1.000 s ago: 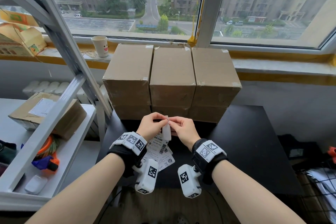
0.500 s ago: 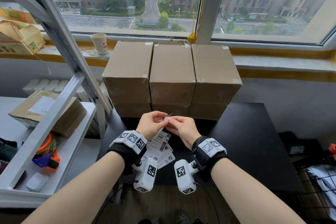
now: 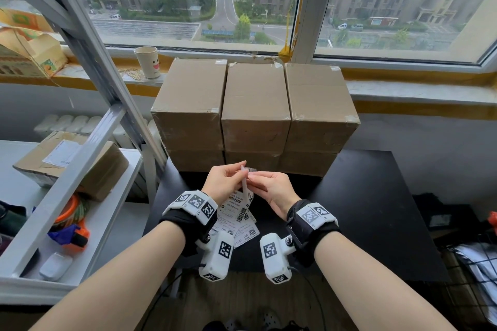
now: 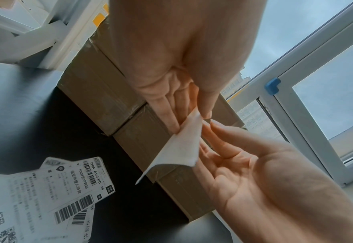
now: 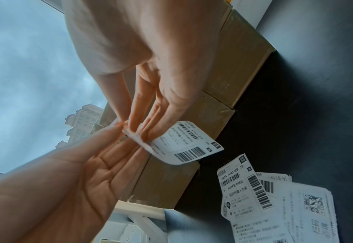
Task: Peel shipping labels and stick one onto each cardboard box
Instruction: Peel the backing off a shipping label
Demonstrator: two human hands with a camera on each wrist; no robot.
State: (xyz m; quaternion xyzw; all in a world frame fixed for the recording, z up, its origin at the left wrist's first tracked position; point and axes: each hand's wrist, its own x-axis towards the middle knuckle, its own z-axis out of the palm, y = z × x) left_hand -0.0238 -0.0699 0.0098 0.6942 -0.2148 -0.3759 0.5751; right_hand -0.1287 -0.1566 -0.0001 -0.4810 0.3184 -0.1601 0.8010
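Note:
My left hand (image 3: 242, 168) and right hand (image 3: 252, 177) meet over the black table (image 3: 376, 196), just in front of the cardboard boxes. Together they pinch the top edge of one shipping label (image 3: 245, 185), which hangs nearly edge-on in the head view. The left wrist view shows the shipping label's (image 4: 179, 146) blank white back, the right wrist view the shipping label's (image 5: 184, 148) printed barcode side. A loose pile of labels (image 3: 239, 220) lies on the table under my hands. Three plain boxes, left box (image 3: 191, 94), middle box (image 3: 255, 99) and right box (image 3: 317, 97), sit on a lower row.
A white shelf unit (image 3: 80, 223) stands to the left, holding a labelled cardboard box (image 3: 67, 158), a tape roll and small items. A paper cup (image 3: 147, 62) stands on the windowsill behind the boxes. A wire basket (image 3: 478, 263) stands at the far right.
Both hands have kept hold of the label. It has turned from facing the head camera as a white strip to hanging nearly edge-on.

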